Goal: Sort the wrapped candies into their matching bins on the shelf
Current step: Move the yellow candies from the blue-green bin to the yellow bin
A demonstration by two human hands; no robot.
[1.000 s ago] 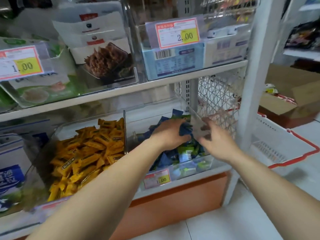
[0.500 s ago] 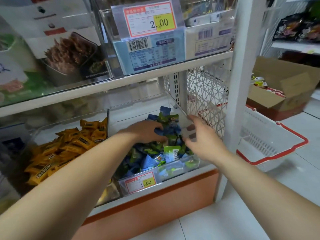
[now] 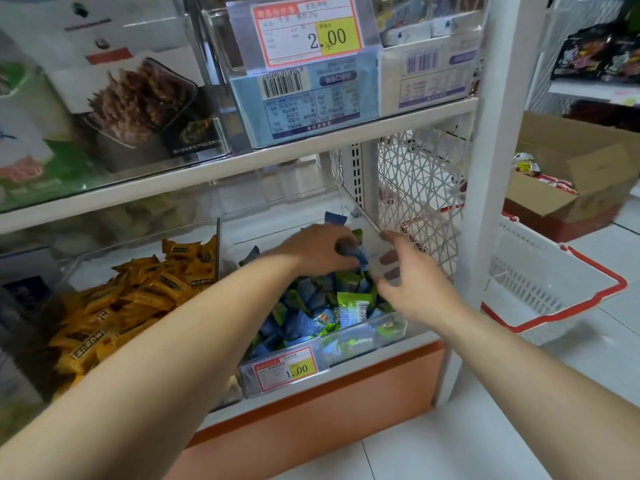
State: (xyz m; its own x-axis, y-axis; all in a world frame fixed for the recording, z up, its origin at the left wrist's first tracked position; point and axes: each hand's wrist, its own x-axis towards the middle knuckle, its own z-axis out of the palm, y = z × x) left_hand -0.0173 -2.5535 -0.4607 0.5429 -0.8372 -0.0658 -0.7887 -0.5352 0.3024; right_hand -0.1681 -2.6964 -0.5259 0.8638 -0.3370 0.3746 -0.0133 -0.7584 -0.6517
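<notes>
Shelf: one white shelf unit (image 3: 242, 166) filled most of the view, with two boards in sight and one white post (image 3: 485, 202) at its right end.
Basket: one white basket (image 3: 540, 282) with a red rim stood on the floor, just to the right of the post.
Box: one open cardboard box (image 3: 588, 161) stood behind the basket, with packets inside it.
Bins: two clear plastic bins stood side by side on the lower board, the left bin (image 3: 138, 237) and the right bin (image 3: 363, 344), and their walls touched.
Yellow candies: one heap of yellow candies (image 3: 138, 296), too many to count, filled the left bin. Each was a small flat packet with a dark label.
Blue and green candies: one heap of blue and green candies (image 3: 311, 313), also too many to count, lay mixed in the right bin. They were small pillow-shaped packets with crimped ends, some dark blue and some bright green with white print.
Left hand: the left hand (image 3: 318, 247) was inside the right bin, at the back of the heap. Its fingers were curled around a few of the blue packets.
Right hand: the right hand (image 3: 419, 289) was at the right wall of the same bin, with its fingers loosely bent. Some fingers were seen dimly through the plastic, and I cannot tell if it held anything.
Price tags: two red and yellow tags were in view. One tag (image 3: 308, 32) on the upper board read 2.00, and one tag (image 3: 287, 368) on the front of the right bin read 1.00.
</notes>
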